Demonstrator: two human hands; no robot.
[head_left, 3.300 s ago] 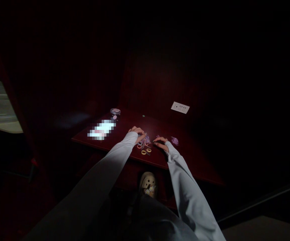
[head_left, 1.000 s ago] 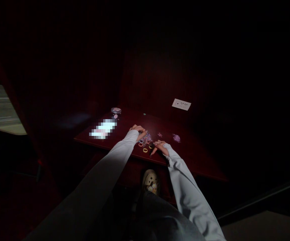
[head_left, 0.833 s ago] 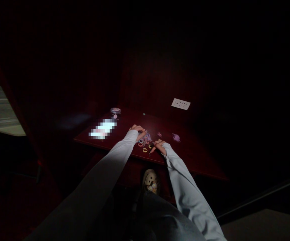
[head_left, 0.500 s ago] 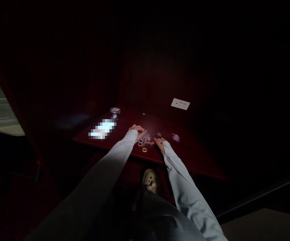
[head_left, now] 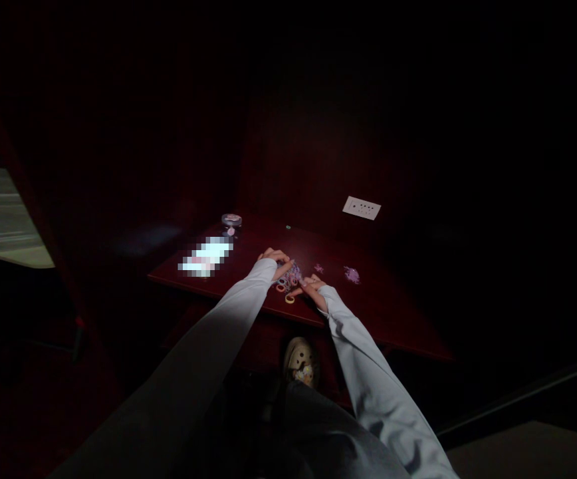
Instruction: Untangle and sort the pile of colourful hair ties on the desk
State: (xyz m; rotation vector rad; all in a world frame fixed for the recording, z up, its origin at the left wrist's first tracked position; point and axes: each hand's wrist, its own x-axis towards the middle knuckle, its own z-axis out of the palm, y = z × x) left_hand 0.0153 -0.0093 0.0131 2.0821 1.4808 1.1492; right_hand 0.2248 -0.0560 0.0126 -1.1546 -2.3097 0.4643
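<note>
A heap of small coloured hair ties (head_left: 295,271) lies on the dark red table between my hands. My left hand (head_left: 274,258) rests against the heap's left and far side, fingers stretched and slightly bent, gripping nothing I can see. From the right, my right hand (head_left: 314,287) reaches into the near edge of the heap with its fingers apart. One of its fingertips is close to a yellow hair tie (head_left: 289,300) at the front; whether they touch is too small to tell. Beyond my right hand sit a little pink cluster (head_left: 319,268) and a purple pile of hair ties (head_left: 352,275).
On the left of the table (head_left: 248,239) lies a bright, blurred-out screen (head_left: 206,257). Behind it stands a clear lidded jar (head_left: 231,225). A small green ring (head_left: 288,227) lies near the back. A white socket plate (head_left: 361,207) is on the wall; a clog (head_left: 300,359) shows below.
My right hand has shifted slightly left and nearer, its fingers now closer to the yellow hair tie. My left hand stays by the heap. The whole view has moved a little.
</note>
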